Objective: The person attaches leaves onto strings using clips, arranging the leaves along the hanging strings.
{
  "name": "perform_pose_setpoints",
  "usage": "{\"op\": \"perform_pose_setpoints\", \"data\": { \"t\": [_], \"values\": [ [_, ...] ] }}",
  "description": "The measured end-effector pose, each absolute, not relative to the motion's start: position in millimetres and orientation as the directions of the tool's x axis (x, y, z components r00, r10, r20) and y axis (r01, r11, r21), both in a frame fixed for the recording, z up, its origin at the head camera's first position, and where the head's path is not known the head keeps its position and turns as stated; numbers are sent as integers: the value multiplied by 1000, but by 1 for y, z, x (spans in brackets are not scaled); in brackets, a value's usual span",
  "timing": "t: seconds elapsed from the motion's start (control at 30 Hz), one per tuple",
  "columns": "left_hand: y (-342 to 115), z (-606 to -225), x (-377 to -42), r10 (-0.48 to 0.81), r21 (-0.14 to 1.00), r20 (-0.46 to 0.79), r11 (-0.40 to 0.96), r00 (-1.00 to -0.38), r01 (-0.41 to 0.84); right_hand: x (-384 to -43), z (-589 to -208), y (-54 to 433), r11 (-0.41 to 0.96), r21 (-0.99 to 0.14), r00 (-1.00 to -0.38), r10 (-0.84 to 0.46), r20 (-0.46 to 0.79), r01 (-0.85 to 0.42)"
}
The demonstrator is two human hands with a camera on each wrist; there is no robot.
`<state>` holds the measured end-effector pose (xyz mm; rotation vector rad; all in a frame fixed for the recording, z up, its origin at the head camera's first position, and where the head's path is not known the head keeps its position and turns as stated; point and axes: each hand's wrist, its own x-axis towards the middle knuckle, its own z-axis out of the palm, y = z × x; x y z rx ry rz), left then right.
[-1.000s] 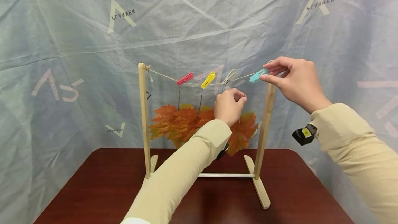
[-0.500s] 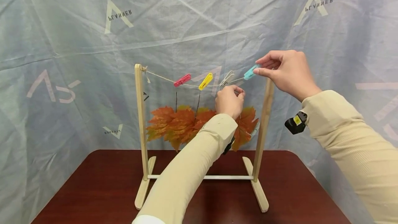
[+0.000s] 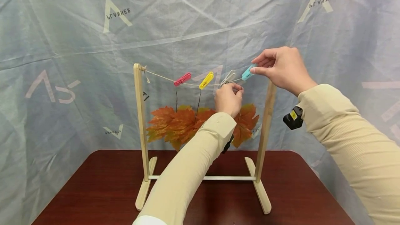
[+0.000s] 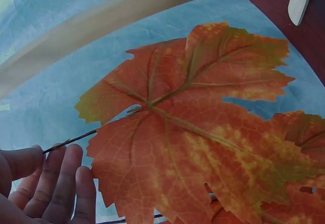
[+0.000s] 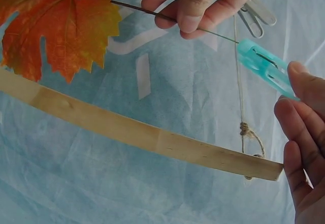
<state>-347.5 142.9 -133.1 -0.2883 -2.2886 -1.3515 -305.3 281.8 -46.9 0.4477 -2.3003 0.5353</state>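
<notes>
My left hand (image 3: 229, 100) pinches the thin dark stem (image 4: 68, 141) of an orange artificial maple leaf (image 4: 167, 127) between thumb and fingers, just below the string. With thumb and fingertips, my right hand (image 3: 282, 68) grips the end of a light-blue clothespin (image 5: 266, 67). That clothespin lies across the twine (image 5: 237, 87), and the tip of the stem meets its far end in the right wrist view. To the left along the twine sit a grey clothespin (image 3: 228, 77), a yellow clothespin (image 3: 206, 80) and a red clothespin (image 3: 182, 79). Leaves (image 3: 175, 124) hang under them.
A wooden frame with a left post (image 3: 142, 121), a right post (image 3: 266, 131) and a white crossbar (image 3: 229, 178) stands on the dark red table (image 3: 231, 204). Behind it hangs a grey-blue printed cloth (image 3: 200, 16).
My right hand has moved left along the twine with the light-blue clothespin, which is now tilted more steeply and closer to my left hand. The left hand still holds the stem, slightly higher.
</notes>
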Motion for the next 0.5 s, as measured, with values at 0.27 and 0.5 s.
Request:
{"op": "perform_pose_setpoints", "data": {
  "t": [0.27,0.5],
  "values": [
    [141,-131,-349,-52,767,476,513,-878,385,-306,-45,280,855,-237,-671,-162,723,-461],
    [143,-130,-348,-60,766,477,518,-877,381,-308,-47,277,866,-219,-682,-174,710,-449]
  ]
}}
